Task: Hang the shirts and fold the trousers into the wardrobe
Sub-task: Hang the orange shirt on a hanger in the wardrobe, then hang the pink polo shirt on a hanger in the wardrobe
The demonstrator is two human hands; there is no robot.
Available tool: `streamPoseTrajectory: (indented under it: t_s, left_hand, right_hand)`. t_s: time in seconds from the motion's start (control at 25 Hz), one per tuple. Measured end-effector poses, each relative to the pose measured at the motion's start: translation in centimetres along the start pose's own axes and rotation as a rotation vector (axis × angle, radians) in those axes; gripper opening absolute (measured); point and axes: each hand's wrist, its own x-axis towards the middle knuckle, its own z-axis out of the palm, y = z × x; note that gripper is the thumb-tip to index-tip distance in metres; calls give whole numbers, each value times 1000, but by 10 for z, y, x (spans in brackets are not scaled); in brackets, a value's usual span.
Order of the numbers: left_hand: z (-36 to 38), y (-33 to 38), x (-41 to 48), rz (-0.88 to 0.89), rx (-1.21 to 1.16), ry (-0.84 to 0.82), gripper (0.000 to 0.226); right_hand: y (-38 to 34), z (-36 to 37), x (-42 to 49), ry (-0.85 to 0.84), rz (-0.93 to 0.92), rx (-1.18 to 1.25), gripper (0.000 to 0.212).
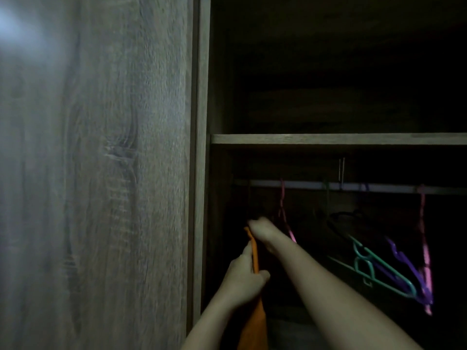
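Both hands, L (243, 279) & R (262, 231), grip orange garment (255, 322) inside dark wardrobe (328, 139), hangers (384, 269) on rail.

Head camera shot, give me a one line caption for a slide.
Both hands, left hand and right hand, hold an orange garment inside a dim wardrobe beside empty coloured hangers on the rail.

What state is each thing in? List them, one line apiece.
Wardrobe door: slid aside, compartment open.
Shelf: nothing visible on it, too dark to be sure.
Rail: carries several hangers.
Orange garment: held up, hanging down.
Left hand: closed on the orange garment.
Right hand: gripping the garment's top, below the rail.
Green hanger: bare, tilted.
Purple hanger: bare, tilted.
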Motion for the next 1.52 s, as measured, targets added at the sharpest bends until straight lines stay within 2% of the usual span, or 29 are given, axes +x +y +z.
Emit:
streamPoseTrajectory:
  t_s: [0.12, 0.2, 0.28, 0.44, 0.52, 0.6, 0.84, 1.16, 1.28, 1.44, 1.52]
  left_hand:
    - [2, -3, 1, 37, 109, 69, 77]
    - [9, -3, -8, 63, 196, 177, 83]
    - [23, -2, -25, 120, 243, 282, 81]
    - [54, -9, -68, 167, 321, 503, 71]
    - [65, -17, -96, 114, 306, 586, 66]
    - [77, -31, -129, 41, 258, 598, 64]
    - [91, -87, -263, -258, 344, 706, 62]
    - [-16, -169, -422, -573, 778, 691, 68]
    - [-72, -201, -463, -657, 953, 556, 69]
    - [-150, -246, -493, -757, 1028, 431, 65]
    - [-181, -274, -508, -795, 1054, 382, 71]
  right_hand:
    - [-5, -4, -7, 105, -65, -84, 31]
    - [-5, -10, -16, 170, -136, -13, 37]
    - [-3, -16, -36, 173, -251, 84, 37]
    - [10, -13, -95, 135, -444, 97, 37]
    - [31, -2, -124, 72, -472, 109, 35]
    - [57, 13, -151, 29, -493, 106, 31]
    - [106, 96, -230, -186, -470, 113, 23]
    - [88, 236, -289, -574, -600, 6, 23]
    - [75, 287, -288, -603, -634, -78, 26]
    - [56, 373, -285, -651, -644, -198, 26]
    - [53, 413, -285, -637, -599, -228, 26]
